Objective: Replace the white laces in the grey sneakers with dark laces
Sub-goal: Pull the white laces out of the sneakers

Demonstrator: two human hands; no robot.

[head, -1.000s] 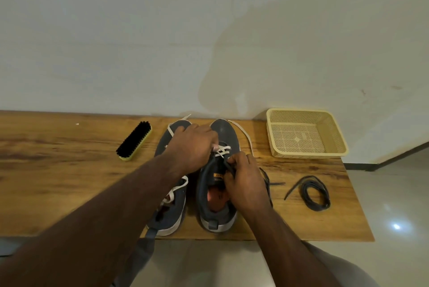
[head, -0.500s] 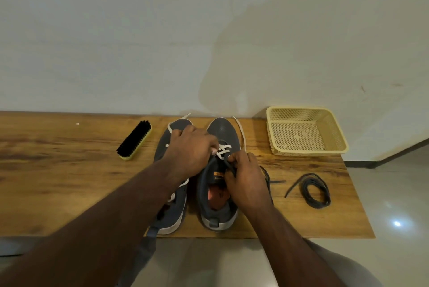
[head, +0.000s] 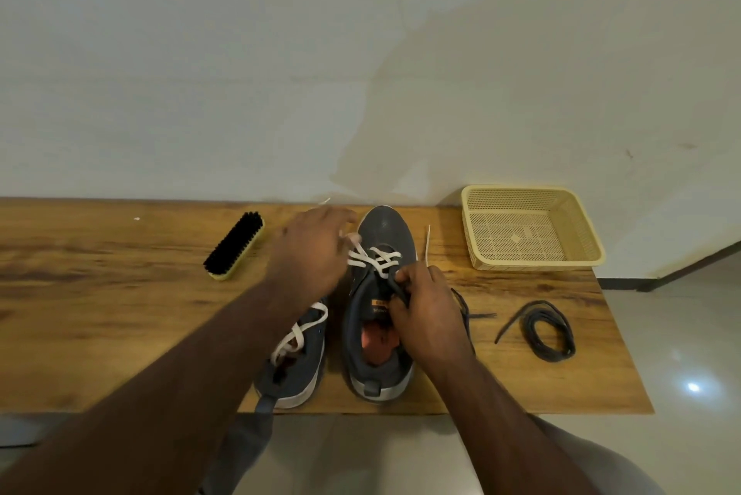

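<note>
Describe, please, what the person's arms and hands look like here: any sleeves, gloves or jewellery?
Both forearms are bare, with no sleeve in view. The left hand and the right hand wear no gloves, and no ring, watch or bracelet shows. The left hand is somewhat motion-blurred, so fine details there cannot be told.

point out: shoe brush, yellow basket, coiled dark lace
shoe brush [head: 233, 245]: head view, middle of the black bristles.
yellow basket [head: 585, 222]: head view, right wall.
coiled dark lace [head: 542, 330]: head view, left side of the coil.
</note>
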